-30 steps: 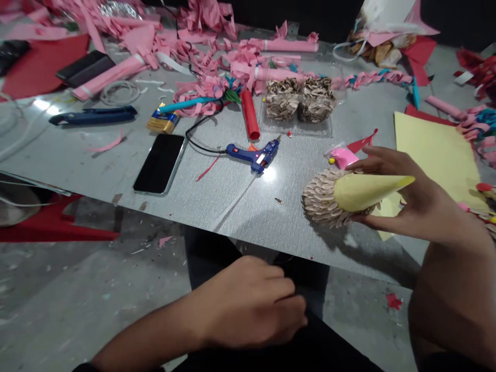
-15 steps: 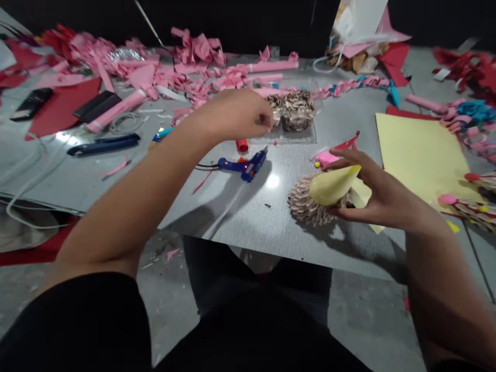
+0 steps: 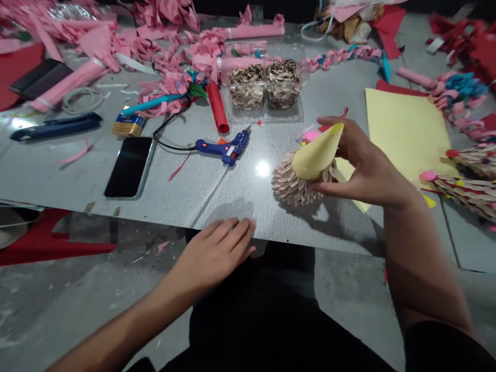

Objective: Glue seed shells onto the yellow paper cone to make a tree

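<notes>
A pale yellow paper cone (image 3: 315,155), its lower part covered in overlapping beige seed shells (image 3: 296,186), lies tilted on the table. My right hand (image 3: 358,163) grips it from the right, thumb on the near side and fingers behind the cone. At the table's front edge rests my left hand (image 3: 220,248), fingers stretched forward and nothing visible in them; its palm is hidden. Left of the cone lies a blue glue gun (image 3: 227,149) with a lit red light. Beyond stands a clear plastic box (image 3: 267,116) with shells in its compartments.
A phone (image 3: 129,168), a dark blue cutter (image 3: 56,126) and a red paper tube (image 3: 217,108) lie to the left. Pink crepe paper (image 3: 163,49) is heaped along the back. Yellow paper sheets (image 3: 405,124) and more shell-covered pieces (image 3: 468,191) are at the right.
My left hand has come back from over the shell box to the table's front edge, uncovering the box and phone. My right hand stays at the cone. The view has shifted.
</notes>
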Action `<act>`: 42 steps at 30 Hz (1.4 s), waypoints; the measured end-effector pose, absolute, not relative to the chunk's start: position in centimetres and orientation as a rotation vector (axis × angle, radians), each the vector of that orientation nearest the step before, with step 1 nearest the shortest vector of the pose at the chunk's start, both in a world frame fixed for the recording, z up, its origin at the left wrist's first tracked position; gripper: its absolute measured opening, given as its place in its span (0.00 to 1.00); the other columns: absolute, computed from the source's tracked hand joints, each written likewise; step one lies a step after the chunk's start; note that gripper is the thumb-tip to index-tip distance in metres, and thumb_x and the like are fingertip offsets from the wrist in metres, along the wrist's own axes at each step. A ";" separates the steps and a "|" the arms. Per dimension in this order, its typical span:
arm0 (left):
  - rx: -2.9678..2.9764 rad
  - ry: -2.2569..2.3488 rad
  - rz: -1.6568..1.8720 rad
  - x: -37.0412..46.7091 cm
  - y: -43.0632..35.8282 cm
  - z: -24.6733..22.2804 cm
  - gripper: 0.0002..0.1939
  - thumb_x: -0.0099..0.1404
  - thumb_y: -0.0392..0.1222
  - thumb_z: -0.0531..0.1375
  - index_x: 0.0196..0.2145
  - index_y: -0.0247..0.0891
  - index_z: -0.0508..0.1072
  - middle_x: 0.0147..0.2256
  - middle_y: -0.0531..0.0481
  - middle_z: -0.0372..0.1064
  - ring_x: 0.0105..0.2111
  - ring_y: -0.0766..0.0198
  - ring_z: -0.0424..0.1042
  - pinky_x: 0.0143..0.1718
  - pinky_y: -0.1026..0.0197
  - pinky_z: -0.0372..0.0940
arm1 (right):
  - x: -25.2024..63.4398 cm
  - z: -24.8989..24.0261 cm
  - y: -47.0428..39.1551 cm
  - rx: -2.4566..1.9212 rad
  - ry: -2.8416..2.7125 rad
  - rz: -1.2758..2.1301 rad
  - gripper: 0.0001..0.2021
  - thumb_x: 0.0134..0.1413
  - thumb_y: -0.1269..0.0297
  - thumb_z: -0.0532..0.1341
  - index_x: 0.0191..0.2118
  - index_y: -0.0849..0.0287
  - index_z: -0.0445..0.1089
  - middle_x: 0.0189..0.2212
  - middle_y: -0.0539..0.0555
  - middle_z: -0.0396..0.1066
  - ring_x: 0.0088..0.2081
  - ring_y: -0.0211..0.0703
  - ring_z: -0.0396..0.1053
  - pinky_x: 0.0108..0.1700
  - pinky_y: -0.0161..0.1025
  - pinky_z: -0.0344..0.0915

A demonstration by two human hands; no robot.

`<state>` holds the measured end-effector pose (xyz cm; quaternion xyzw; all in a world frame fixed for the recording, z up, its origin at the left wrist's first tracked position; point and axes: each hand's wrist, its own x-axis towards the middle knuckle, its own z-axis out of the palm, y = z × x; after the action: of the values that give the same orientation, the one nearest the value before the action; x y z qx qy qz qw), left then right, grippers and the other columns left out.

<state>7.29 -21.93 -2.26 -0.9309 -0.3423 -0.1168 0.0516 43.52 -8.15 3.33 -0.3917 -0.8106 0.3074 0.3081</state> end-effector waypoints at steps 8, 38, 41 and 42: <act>-2.877 -1.635 -1.388 8.6 -23.9 -1.0 0.11 0.80 0.32 0.67 0.51 0.46 0.86 0.44 0.51 0.88 0.41 0.60 0.88 0.45 0.59 0.84 | 42.4 2.8 -8.6 -1.102 -2.043 0.871 0.55 0.52 0.51 0.83 0.81 0.44 0.58 0.63 0.58 0.76 0.61 0.61 0.81 0.65 0.60 0.82; -2.097 -2.173 -2.552 19.5 -16.9 0.6 0.03 0.70 0.42 0.78 0.39 0.43 0.90 0.35 0.51 0.87 0.32 0.62 0.86 0.38 0.61 0.85 | 40.1 3.2 -11.2 -1.181 -2.087 0.651 0.53 0.53 0.62 0.80 0.79 0.38 0.57 0.73 0.57 0.70 0.64 0.64 0.78 0.63 0.62 0.82; -2.090 -2.167 -2.578 19.5 -16.6 0.5 0.05 0.68 0.42 0.79 0.37 0.41 0.89 0.33 0.51 0.86 0.30 0.63 0.85 0.35 0.63 0.83 | 40.1 3.1 -11.1 -1.147 -2.090 0.650 0.53 0.52 0.65 0.80 0.79 0.40 0.57 0.74 0.59 0.70 0.62 0.63 0.78 0.61 0.61 0.81; -2.089 -2.175 -2.586 19.6 -16.5 0.4 0.05 0.68 0.42 0.79 0.37 0.41 0.89 0.32 0.51 0.86 0.29 0.63 0.85 0.34 0.63 0.83 | 40.2 3.1 -11.0 -1.134 -2.093 0.656 0.53 0.52 0.65 0.80 0.79 0.41 0.57 0.74 0.59 0.70 0.62 0.63 0.78 0.61 0.61 0.81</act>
<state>19.59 -16.52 0.39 -0.4811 -0.5009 -0.5955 -0.4038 40.15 -11.03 3.12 -0.4336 -0.8001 0.2508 0.3300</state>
